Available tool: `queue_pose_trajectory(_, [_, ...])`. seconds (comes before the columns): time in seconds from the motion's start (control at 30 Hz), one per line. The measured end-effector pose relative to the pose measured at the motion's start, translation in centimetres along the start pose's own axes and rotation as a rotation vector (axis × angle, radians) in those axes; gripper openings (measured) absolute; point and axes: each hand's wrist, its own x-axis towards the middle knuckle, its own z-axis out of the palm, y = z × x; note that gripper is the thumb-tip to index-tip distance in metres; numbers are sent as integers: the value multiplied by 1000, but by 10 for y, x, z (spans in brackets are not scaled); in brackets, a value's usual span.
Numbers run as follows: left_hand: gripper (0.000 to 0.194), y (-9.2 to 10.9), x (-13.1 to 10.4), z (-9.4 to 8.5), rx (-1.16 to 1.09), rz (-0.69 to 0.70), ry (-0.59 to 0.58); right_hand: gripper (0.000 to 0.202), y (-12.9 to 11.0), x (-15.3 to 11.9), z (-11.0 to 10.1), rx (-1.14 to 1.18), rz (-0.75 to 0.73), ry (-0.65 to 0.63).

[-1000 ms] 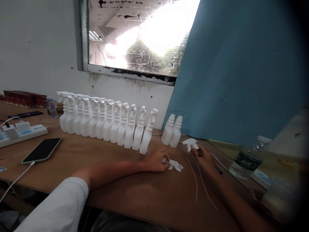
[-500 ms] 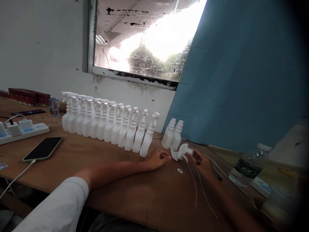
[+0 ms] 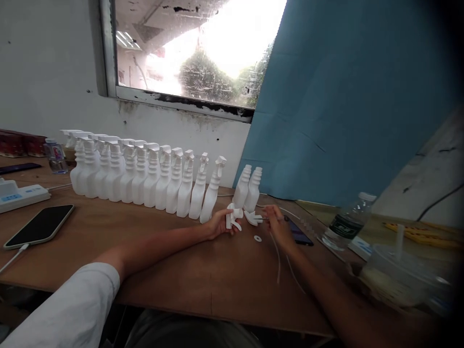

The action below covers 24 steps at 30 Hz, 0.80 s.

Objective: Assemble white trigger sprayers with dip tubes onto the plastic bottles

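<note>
My left hand (image 3: 219,224) is closed round a white spray trigger head (image 3: 234,215), which it holds just in front of two bottles without tops. A second white trigger head (image 3: 252,218) sits low between my hands. From it a thin line runs to the pinched fingers of my right hand (image 3: 280,228), apparently its tube. Thin clear tubes (image 3: 278,270) trail down beside my right wrist. Between the hands lies a small white ring (image 3: 257,239). The two topless white bottles (image 3: 253,191) stand upright behind; a row of several white spray bottles (image 3: 152,176) with heads fitted stands to the left.
On the left are a phone (image 3: 39,225) on a cable, a power strip (image 3: 27,197) and a small water bottle (image 3: 56,157). To the right stand a green-labelled bottle (image 3: 346,224), a plastic cup (image 3: 397,275) and another phone (image 3: 300,235). A blue curtain (image 3: 337,106) hangs behind.
My left hand has taken a trigger head and drawn it left; earlier the heads were together at my right hand. My right hand now grips away from the second head. The view has shifted right.
</note>
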Motion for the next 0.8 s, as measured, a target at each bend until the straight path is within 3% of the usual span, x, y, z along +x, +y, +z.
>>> queue_pose_trajectory(0.07, [48,1,-1,1,10,-1,12,49,13,7,-9,-150,39,108])
queue_pose_trajectory(0.13, [51,2,-2,3,31,8,24,49,23,11,-15,-239,67,136])
queue_pose_trajectory(0.23, [51,2,-3,4,65,17,32,48,27,12,-19,-247,95,149])
queue_pose_trajectory(0.4, [49,2,-2,2,104,-40,58,42,23,11,-20,-197,113,293])
queue_pose_trajectory(0.57, [46,3,-2,4,120,-56,79,44,27,14,-20,-8,243,130])
queue_pose_trajectory(0.67, [46,3,-2,4,138,-56,92,49,13,12,-20,96,291,166])
queue_pose_trajectory(0.8, [48,0,-2,5,175,-34,108,50,-28,-2,-14,264,232,178])
